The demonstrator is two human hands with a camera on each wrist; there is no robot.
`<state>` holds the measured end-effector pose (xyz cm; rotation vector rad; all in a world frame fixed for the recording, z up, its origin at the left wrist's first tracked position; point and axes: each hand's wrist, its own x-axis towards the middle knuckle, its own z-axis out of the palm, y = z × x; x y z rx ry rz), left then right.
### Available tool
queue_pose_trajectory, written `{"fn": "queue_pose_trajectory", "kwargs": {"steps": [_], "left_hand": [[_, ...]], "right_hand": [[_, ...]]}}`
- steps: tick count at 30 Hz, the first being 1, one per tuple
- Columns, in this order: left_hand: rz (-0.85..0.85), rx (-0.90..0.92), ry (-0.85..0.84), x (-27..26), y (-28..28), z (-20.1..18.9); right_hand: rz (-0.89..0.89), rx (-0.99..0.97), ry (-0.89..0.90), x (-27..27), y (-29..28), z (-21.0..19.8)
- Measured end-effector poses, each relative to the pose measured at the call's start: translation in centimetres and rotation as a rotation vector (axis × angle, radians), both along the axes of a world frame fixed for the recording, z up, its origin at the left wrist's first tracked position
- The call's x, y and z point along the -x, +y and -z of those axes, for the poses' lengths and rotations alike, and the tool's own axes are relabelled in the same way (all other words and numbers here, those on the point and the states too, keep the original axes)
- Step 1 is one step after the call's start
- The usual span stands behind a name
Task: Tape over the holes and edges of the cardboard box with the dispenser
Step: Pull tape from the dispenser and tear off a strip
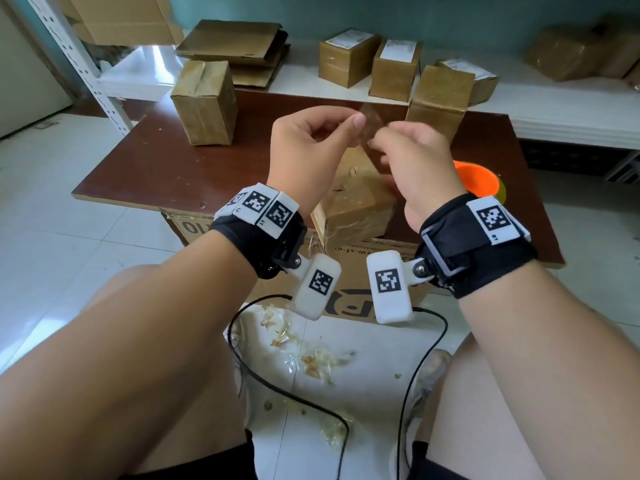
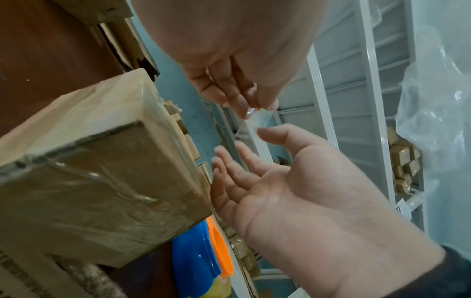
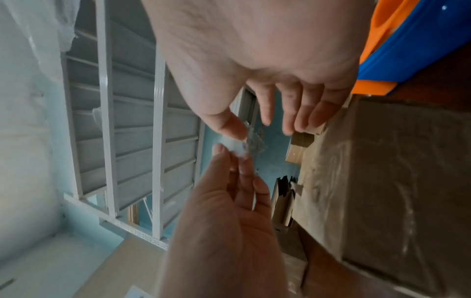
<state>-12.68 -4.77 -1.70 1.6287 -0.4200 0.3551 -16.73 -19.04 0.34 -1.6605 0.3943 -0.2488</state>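
Both hands are raised above the brown table (image 1: 145,168), with a short piece of clear tape (image 1: 369,124) between them. My left hand (image 1: 356,121) pinches one end of it between thumb and forefinger (image 2: 251,109). On the other end only the thumb (image 3: 225,126) of my right hand (image 1: 381,136) touches; its other fingers (image 3: 295,115) hang loose and apart. Below the hands, the cardboard box (image 1: 356,206) wrapped in shiny tape lies on the table's near edge. The orange and blue tape dispenser (image 1: 479,181) rests on the table behind my right wrist, with no hand on it.
Taped boxes (image 1: 204,102) stand at the table's far side and on the white ledge (image 1: 554,109) behind. Flattened cardboard (image 1: 239,46) is stacked back left beside a white metal rack (image 1: 79,60). A large carton (image 1: 349,261) sits under the table. Tape scraps (image 1: 311,362) and a black cable (image 1: 277,389) lie on the floor.
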Motion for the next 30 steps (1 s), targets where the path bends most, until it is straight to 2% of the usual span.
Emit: {"fn": "queue_pose_trajectory", "kwargs": {"steps": [3,8,13,18,23,28,30], "left_hand": [[-0.027,0.055,0.029,-0.4,0.2,0.1],[0.038,0.118,0.107,-0.3,0.3,0.0],[0.032,0.13,0.187,-0.2,0.3,-0.3],[0.01,0.145,0.177,-0.6,0.2,0.1],[-0.039,0.104,0.169,-0.5,-0.1,0.4],[-0.183,0.101,0.253,-1.0,0.0,0.7],[-0.191,0.084,0.283,-1.1,0.1,0.4]], "right_hand": [[-0.042,-0.128,-0.011,0.3,0.5,-0.2],[-0.042,-0.059,-0.119,0.2,0.2,1.0],[-0.042,-0.058,-0.14,-0.1,0.2,1.1],[-0.02,-0.044,-0.148,-0.4,0.3,1.3],[0.018,-0.044,-0.145,-0.7,0.2,1.5],[0.054,0.003,-0.106,-1.0,-0.3,1.9],[0.054,0.036,-0.108,-0.9,-0.5,1.7]]}}
